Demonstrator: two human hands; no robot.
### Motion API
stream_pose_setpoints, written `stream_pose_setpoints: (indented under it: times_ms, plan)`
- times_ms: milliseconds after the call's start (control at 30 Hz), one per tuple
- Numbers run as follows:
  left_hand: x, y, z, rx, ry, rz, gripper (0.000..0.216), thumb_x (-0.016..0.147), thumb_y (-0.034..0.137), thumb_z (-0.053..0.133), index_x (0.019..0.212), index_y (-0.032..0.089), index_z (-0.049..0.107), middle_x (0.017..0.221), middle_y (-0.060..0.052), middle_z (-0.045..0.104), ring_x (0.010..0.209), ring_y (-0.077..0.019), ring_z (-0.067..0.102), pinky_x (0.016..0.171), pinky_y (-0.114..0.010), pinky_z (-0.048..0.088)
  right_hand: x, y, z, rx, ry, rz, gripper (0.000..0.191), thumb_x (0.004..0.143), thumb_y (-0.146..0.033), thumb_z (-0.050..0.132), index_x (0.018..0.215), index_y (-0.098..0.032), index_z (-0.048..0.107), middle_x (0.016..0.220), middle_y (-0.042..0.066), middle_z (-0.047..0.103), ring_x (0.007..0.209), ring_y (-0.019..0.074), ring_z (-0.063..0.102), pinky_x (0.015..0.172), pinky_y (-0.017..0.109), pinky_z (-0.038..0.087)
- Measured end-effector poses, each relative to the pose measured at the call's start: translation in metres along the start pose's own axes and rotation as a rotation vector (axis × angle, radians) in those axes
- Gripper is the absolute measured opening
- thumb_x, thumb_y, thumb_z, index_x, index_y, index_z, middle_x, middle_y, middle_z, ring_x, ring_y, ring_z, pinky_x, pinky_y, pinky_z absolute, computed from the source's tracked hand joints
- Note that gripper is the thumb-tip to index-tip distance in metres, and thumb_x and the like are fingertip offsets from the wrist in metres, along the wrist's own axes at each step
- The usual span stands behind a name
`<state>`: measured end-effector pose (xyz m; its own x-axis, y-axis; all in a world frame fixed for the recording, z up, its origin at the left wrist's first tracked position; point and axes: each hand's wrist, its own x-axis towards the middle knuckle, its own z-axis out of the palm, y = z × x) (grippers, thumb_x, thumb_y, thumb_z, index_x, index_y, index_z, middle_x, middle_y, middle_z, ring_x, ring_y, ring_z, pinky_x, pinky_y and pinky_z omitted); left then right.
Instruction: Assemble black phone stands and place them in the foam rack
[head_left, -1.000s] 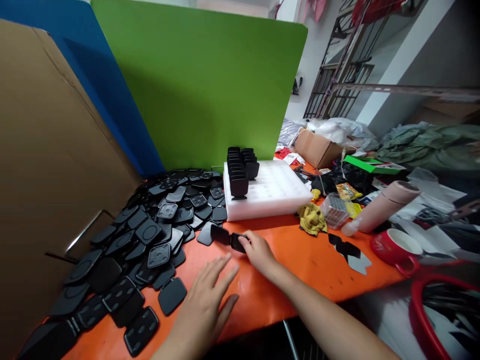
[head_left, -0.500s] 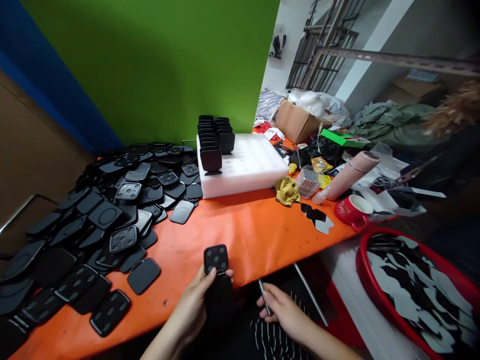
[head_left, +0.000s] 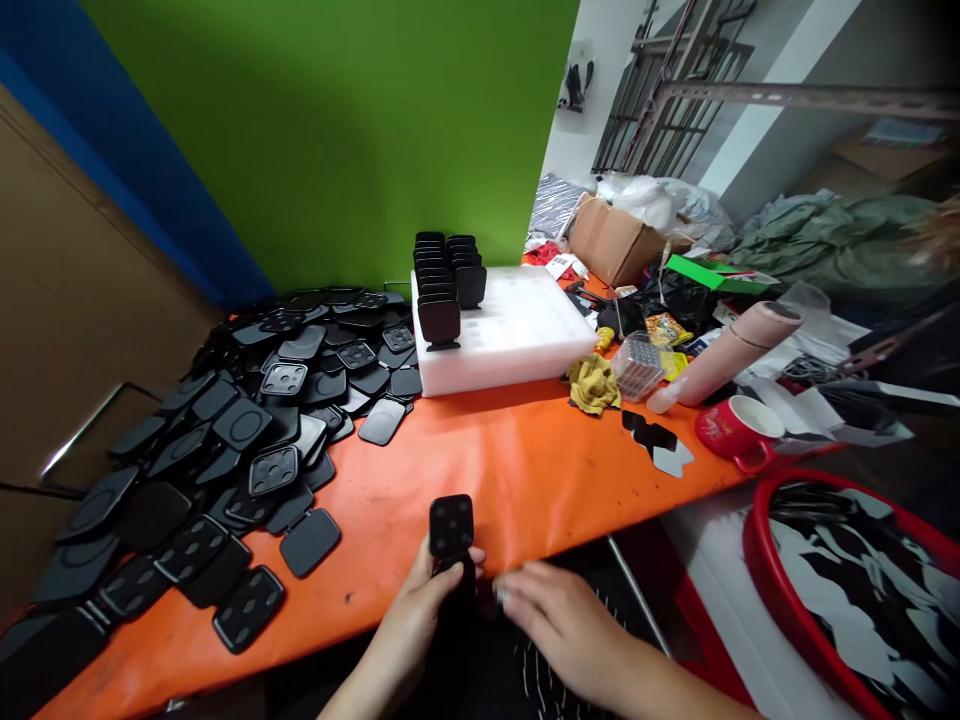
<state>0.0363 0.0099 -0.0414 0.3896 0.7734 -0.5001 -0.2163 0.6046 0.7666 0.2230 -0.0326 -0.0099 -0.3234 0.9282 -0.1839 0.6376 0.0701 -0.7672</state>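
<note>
My left hand [head_left: 431, 590] is closed on a black hinged panel [head_left: 451, 525], held upright over the table's front edge. Its upper square plate has round recesses and a raised rim; the lower part blends into dark clothing. Close by on the right, my right hand [head_left: 559, 615] has its fingers curled towards the panel and is smeared by motion. A slim metal rod [head_left: 499, 592] barely shows at its fingertips, mostly hidden by them. On the left of the orange table [head_left: 390, 500] lies a big heap of similar black panels [head_left: 244, 422].
A white foam block [head_left: 510, 360] holds two rows of upright black plates [head_left: 439, 318]. To the right are a yellow cloth [head_left: 594, 384], a clear plastic box [head_left: 637, 366], a pink bottle [head_left: 739, 352] and a red mug [head_left: 731, 432]. A red tub [head_left: 757, 540] holds black and white pieces.
My right hand has moved left and up, close to the held panel, and the rod is now largely hidden. My left hand keeps its grip. The whole view has shifted slightly.
</note>
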Motion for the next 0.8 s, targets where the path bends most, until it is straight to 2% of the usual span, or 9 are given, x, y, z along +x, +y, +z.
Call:
stream_pose_setpoints:
  times_ms: [67, 133, 233, 333, 400, 500, 567, 667, 800]
  plan:
    - [0.000, -0.004, 0.004, 0.149, 0.023, 0.105, 0.039, 0.078, 0.030, 0.055, 0.116, 0.018, 0.052, 0.117, -0.009, 0.057, 0.110, -0.0265, 0.050, 0.096, -0.040, 0.037, 0.023, -0.015, -0.005, -0.044, 0.133, 0.007, 0.025, 0.091, -0.028, 0.033, 0.090, -0.021, 0.057, 0.084, 0.001, 0.060, 0.077, 0.0122, 0.055, 0.068, 0.021, 0.037]
    - [-0.001, -0.008, 0.006, 0.315, 0.041, 0.209, 0.049, 0.082, 0.028, 0.050, 0.129, 0.021, 0.040, 0.130, -0.007, 0.047, 0.122, -0.0245, 0.038, 0.103, -0.039, 0.028, 0.043, -0.024, -0.006, -0.135, 0.175, -0.008, 0.024, 0.090, -0.028, 0.035, 0.089, -0.020, 0.057, 0.083, 0.002, 0.060, 0.076, 0.0131, 0.055, 0.067, 0.022, 0.037]
    - [-0.004, -0.011, 0.005, 0.572, 0.072, 0.340, 0.052, 0.086, 0.025, 0.042, 0.136, 0.022, 0.028, 0.139, -0.006, 0.034, 0.128, -0.0219, 0.028, 0.106, -0.039, 0.022, 0.059, -0.029, -0.004, -0.280, 0.147, -0.033, 0.025, 0.090, -0.028, 0.035, 0.087, -0.019, 0.058, 0.079, 0.002, 0.059, 0.073, 0.0138, 0.055, 0.064, 0.024, 0.036]
    - [-0.005, -0.010, 0.003, 0.708, 0.085, 0.388, 0.052, 0.088, 0.023, 0.037, 0.138, 0.023, 0.022, 0.141, -0.006, 0.030, 0.128, -0.0211, 0.028, 0.106, -0.039, 0.021, 0.061, -0.033, -0.008, -0.335, 0.091, -0.072, 0.026, 0.090, -0.028, 0.033, 0.087, -0.019, 0.057, 0.079, 0.003, 0.059, 0.072, 0.0137, 0.054, 0.064, 0.024, 0.035]
    - [-0.006, -0.007, 0.005, 0.683, 0.074, 0.372, 0.052, 0.089, 0.024, 0.036, 0.139, 0.022, 0.020, 0.140, -0.007, 0.033, 0.126, -0.0212, 0.032, 0.105, -0.039, 0.025, 0.061, -0.035, -0.013, -0.318, 0.043, -0.111, 0.025, 0.088, -0.035, 0.038, 0.088, -0.019, 0.057, 0.081, 0.003, 0.059, 0.072, 0.0139, 0.054, 0.064, 0.024, 0.035]
    - [-0.006, -0.001, 0.009, 0.598, 0.069, 0.338, 0.049, 0.089, 0.026, 0.037, 0.137, 0.020, 0.026, 0.133, -0.010, 0.042, 0.121, -0.0230, 0.039, 0.101, -0.037, 0.030, 0.065, -0.036, -0.016, -0.270, 0.026, -0.131, 0.028, 0.083, -0.044, 0.046, 0.088, -0.019, 0.057, 0.082, 0.002, 0.059, 0.071, 0.0136, 0.053, 0.061, 0.023, 0.034]
    - [-0.006, 0.001, 0.010, 0.567, 0.076, 0.321, 0.048, 0.089, 0.027, 0.039, 0.136, 0.019, 0.029, 0.130, -0.011, 0.046, 0.119, -0.0242, 0.042, 0.099, -0.037, 0.032, 0.069, -0.034, -0.015, -0.236, 0.036, -0.122, 0.027, 0.082, -0.044, 0.048, 0.085, -0.019, 0.057, 0.080, 0.001, 0.059, 0.069, 0.0128, 0.052, 0.060, 0.022, 0.033]
    - [-0.005, 0.004, 0.011, 0.524, 0.090, 0.307, 0.052, 0.087, 0.025, 0.042, 0.136, 0.018, 0.027, 0.132, -0.011, 0.043, 0.120, -0.0247, 0.040, 0.100, -0.038, 0.030, 0.074, -0.029, -0.012, -0.171, 0.037, -0.120, 0.025, 0.080, -0.043, 0.051, 0.080, -0.019, 0.059, 0.076, 0.000, 0.058, 0.066, 0.0118, 0.051, 0.058, 0.022, 0.032]
    - [-0.003, 0.007, 0.012, 0.481, 0.046, 0.257, 0.051, 0.086, 0.023, 0.042, 0.136, 0.019, 0.029, 0.134, -0.009, 0.042, 0.122, -0.0251, 0.037, 0.100, -0.037, 0.031, 0.075, -0.026, -0.008, -0.086, 0.032, -0.173, 0.021, 0.083, -0.036, 0.049, 0.078, -0.019, 0.060, 0.075, -0.001, 0.059, 0.066, 0.0103, 0.051, 0.060, 0.021, 0.032]
